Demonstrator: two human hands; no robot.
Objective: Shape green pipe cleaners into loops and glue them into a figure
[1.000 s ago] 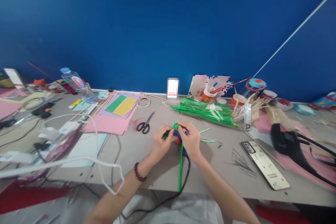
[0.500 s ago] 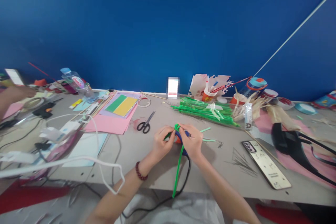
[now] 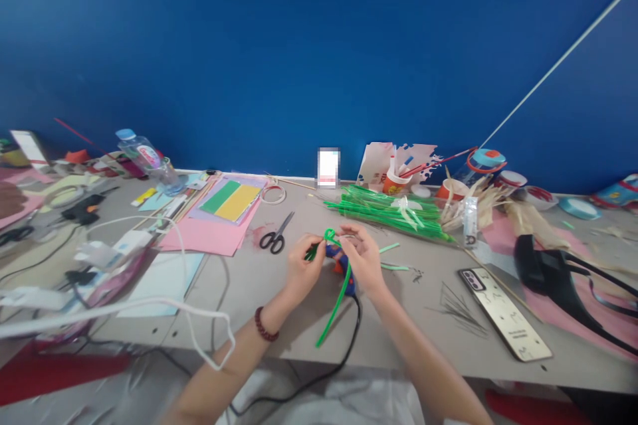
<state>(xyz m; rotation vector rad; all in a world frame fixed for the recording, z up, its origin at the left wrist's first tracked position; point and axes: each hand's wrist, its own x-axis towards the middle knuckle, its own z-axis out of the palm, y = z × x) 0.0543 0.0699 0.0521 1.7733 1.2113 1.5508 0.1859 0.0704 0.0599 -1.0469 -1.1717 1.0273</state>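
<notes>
A bright green pipe cleaner [image 3: 334, 307] is pinched between both hands, its upper end bent into a small loop and its long tail hanging down toward the table edge. My left hand [image 3: 303, 263], with a beaded bracelet on the wrist, closes its fingertips on the loop's left side. A darker green piece [image 3: 312, 253] shows by those fingers. My right hand [image 3: 363, 259] pinches the loop from the right. Beneath the hands lies a blue glue gun [image 3: 351, 284] with an orange trigger and black cord, partly covered. Scissors [image 3: 277, 236] lie left of my left hand.
Behind my hands lies a bag of green pipe cleaners [image 3: 389, 209]. To the right are a phone [image 3: 508, 315] and thin dark wires [image 3: 458, 311]. Coloured paper [image 3: 199, 238], a bottle [image 3: 149, 161] and a white cable [image 3: 149, 302] are on the left. Another person's hand [image 3: 10, 199] is at far left.
The loop has shifted slightly left and opened wider, and the pipe cleaner's tail has swung left. More of the glue gun shows. The other person's hand has drawn back left.
</notes>
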